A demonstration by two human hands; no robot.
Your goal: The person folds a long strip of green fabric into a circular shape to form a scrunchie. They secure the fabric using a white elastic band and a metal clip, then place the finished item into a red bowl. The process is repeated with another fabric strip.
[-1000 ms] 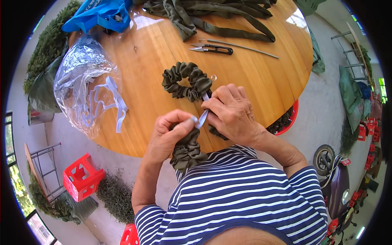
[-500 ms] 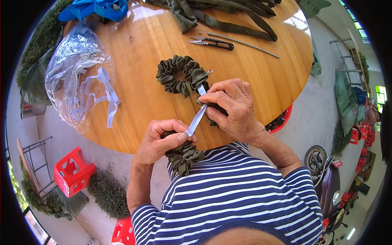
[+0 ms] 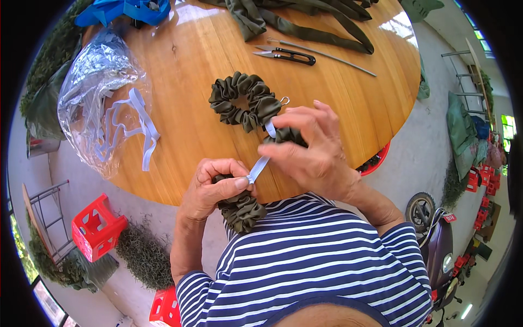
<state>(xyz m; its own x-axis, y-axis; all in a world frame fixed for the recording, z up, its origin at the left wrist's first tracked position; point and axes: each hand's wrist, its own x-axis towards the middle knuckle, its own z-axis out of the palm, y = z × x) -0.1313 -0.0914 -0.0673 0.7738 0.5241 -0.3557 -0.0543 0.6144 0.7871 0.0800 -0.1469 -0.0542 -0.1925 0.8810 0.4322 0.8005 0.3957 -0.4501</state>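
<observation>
My left hand (image 3: 214, 185) is closed, pinching a pale elastic strip (image 3: 258, 170) between thumb and forefinger at the end of a gathered dark green fabric tube (image 3: 242, 211). This tube hangs from the hand against the striped shirt. My right hand (image 3: 316, 144) is over the strip's other part and a bunched fabric end (image 3: 289, 135); its fingers are smeared by motion, so their grip is unclear. Beyond it, a gathered dark green fabric loop (image 3: 226, 111) lies curled on the table. A small metal wire loop (image 3: 285, 101) sticks out beside it.
On the wooden table (image 3: 185, 87) lie black-handled thread snips (image 3: 291, 55), a thin metal rod (image 3: 338, 60) and flat green fabric strips (image 3: 310, 30). At left are a clear plastic bag (image 3: 98, 71), loose pale elastic (image 3: 144, 122) and blue cloth (image 3: 122, 12). A red stool (image 3: 97, 226) stands below.
My right hand's fingers have lifted and loosened around the elastic, now blurred. The bunched fabric end shows more beneath them. My left hand keeps its pinch, nearly still.
</observation>
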